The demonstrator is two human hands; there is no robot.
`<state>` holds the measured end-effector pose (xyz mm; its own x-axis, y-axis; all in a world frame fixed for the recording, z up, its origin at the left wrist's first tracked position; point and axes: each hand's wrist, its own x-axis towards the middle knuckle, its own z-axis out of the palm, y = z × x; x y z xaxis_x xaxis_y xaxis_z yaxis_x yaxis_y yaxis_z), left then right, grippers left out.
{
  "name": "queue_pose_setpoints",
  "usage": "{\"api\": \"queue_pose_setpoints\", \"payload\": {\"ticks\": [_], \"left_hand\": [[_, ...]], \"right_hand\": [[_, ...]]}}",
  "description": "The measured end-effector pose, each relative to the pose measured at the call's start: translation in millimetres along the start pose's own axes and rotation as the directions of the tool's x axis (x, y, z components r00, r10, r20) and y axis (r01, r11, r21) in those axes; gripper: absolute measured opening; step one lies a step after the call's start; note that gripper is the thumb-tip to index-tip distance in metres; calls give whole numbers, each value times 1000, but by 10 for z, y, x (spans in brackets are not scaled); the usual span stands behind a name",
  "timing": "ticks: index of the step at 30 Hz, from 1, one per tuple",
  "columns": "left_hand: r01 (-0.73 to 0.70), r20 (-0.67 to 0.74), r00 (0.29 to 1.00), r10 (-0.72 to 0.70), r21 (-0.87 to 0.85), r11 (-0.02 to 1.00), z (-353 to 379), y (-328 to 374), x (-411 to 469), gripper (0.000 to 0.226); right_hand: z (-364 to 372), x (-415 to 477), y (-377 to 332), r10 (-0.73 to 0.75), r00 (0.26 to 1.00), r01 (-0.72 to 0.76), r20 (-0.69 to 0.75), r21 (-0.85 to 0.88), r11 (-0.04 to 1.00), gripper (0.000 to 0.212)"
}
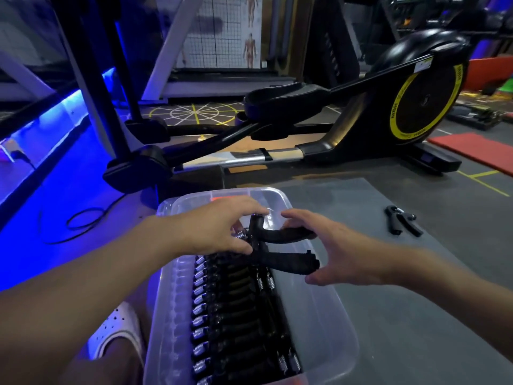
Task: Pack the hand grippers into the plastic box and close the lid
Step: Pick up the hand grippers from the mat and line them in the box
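One held gripper [288, 263], spare gripper [392, 221] aside, elliptical [422, 101] beyond

Carrying surface: dark gym floor [416, 173]. A grey mat [402, 287] lies flat on it, filling the near right.

On the grey mat: a clear plastic box [330, 304], lid off, along the mat's left edge. Whether its left side overhangs the mat cannot be told. One loose hand gripper [402, 220], black, lies well to the right of the box.

Directly on the floor: a black elliptical trainer [361, 129] beyond the mat. A red mat [477, 151] at far right. A black cable [83, 218] looped at left in blue light. A white shoe [119, 326] just left of the box. Yellow lines [483, 180] are painted on the floor.
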<state>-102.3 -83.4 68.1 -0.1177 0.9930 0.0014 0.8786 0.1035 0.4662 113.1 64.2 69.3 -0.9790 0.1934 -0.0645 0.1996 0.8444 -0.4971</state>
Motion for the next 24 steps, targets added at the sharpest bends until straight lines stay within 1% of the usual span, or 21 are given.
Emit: {"api": "queue_pose_setpoints", "payload": {"ticks": [2,6,9,11,13,15,17,20,22,24], "left_hand": [[9,-1,1000,-9,-40,999,-14,-29,-5,60],[34,46,998,-31,-47,998,16,-94,-28,52],[98,76,993,-89,-120,988,52,-134,-32,39],[139,100,987,-123,-174,975,57,-138,-28,34],[161,108,984,-141,-210,964,60,-108,-25,31],[178,82,984,-161,-291,940,81,-87,-24,29],[192,30,980,-195,-374,907,123,-102,-25,28],[204,-81,960,-267,-449,870,193,-209,-12,22],[229,-145,932,-332,-476,849,253,-318,-15,19],[251,-189,899,-395,-516,819,323,-416,-20,20]], "right_hand": [[14,10,-8,-13,1000,14,28,-9,1000,103],[76,59,-25,-78,996,80,54,-41,996,99],[103,90,-7,-107,992,113,71,-84,990,95],[94,110,12,-113,990,122,79,-122,985,92],[86,139,29,-141,988,151,67,-180,972,89],[81,180,49,-175,984,175,19,-232,957,88],[77,218,95,-163,985,146,-60,-220,965,89],[113,258,235,-89,983,63,-161,-159,985,86],[184,259,351,-9,984,-12,-177,-114,993,82],[281,239,431,66,988,-78,-140,-82,994,82]]}}
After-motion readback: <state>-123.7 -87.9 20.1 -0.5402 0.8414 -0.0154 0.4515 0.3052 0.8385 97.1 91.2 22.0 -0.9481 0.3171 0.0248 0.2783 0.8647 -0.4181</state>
